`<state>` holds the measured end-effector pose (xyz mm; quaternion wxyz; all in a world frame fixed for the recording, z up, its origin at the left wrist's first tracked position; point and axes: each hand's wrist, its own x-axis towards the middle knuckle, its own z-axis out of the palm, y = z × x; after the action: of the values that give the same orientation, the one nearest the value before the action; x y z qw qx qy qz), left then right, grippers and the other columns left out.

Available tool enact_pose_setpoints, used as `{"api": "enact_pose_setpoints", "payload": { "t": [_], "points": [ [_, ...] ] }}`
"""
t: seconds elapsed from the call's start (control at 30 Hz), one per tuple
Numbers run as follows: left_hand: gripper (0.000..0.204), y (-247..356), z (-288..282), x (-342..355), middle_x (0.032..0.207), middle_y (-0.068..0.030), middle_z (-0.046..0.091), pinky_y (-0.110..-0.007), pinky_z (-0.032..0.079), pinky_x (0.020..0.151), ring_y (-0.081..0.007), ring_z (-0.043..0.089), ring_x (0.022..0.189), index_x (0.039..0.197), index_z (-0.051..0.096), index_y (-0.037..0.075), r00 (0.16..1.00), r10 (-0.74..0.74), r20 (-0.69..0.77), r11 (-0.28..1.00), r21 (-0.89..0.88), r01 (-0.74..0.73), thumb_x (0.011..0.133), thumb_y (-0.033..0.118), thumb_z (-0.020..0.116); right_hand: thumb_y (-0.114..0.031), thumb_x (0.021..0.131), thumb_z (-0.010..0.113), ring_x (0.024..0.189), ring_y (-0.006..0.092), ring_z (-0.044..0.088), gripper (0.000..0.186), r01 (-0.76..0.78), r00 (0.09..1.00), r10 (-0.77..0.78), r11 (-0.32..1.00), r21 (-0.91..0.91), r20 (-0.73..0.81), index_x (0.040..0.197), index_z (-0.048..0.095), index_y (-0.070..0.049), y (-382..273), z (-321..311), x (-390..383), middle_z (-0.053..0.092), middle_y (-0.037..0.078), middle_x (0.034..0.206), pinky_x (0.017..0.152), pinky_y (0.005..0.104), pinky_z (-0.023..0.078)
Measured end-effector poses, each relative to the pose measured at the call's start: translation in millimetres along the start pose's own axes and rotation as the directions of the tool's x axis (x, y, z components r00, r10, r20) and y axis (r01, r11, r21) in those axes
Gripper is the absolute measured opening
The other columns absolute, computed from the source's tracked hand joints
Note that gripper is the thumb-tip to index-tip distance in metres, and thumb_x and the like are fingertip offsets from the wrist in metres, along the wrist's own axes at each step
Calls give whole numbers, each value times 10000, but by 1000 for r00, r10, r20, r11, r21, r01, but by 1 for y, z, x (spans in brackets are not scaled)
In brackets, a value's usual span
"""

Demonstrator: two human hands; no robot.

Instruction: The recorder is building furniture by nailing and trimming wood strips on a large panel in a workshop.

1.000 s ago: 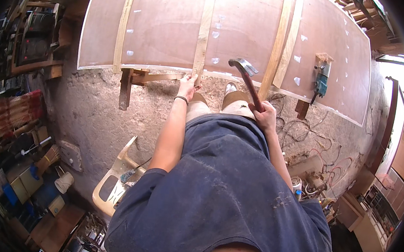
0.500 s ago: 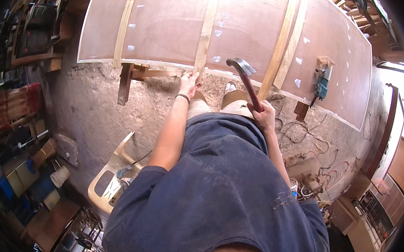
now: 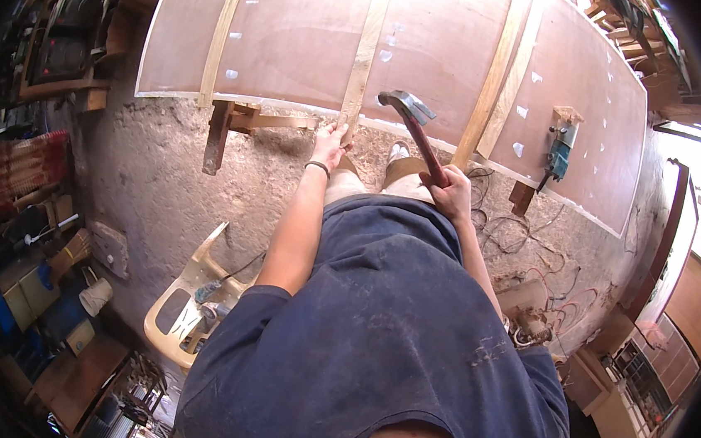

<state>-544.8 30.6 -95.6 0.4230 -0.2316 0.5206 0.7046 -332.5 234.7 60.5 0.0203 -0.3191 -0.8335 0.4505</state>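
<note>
Over rough workshop floor (image 3: 162, 177), right hand (image 3: 453, 193) grips a hammer (image 3: 413, 124); left hand (image 3: 330, 140) pinches a wooden strip (image 3: 363, 53).

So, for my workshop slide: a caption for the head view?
Right hand raises a hammer while left hand steadies a wooden strip.

I am looking down into a carpentry workshop: a large brown plywood panel (image 3: 432, 51) with pale wooden battens (image 3: 364, 49) lies on a rough concrete floor (image 3: 154, 177), a teal electric power tool (image 3: 558, 154) rests on it, and cluttered shelves of boxes (image 3: 19, 290) line the edge.
</note>
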Motion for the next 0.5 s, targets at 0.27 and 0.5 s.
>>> {"api": "enact_pose_setpoints", "payload": {
  "t": [0.27,0.5],
  "points": [
    [210,-8,-2,-1,969,-34,658,-351,554,688,-154,642,847,1164,584,92,997,79,-8,993,93,-78,965,148,621,-318,786,804,682,263,597,366,11,1000,-11,1000,3,17,763,675,23,-6,0,-4,600,115,744,658,360,464],
    [190,-7,6,-3,951,-19,666,-310,562,647,-116,631,796,1132,598,85,994,112,-19,990,85,-110,960,162,626,-314,792,798,692,277,614,349,85,995,-83,996,-24,61,773,685,16,-11,4,-1,615,123,758,653,368,475]
  ]
}}
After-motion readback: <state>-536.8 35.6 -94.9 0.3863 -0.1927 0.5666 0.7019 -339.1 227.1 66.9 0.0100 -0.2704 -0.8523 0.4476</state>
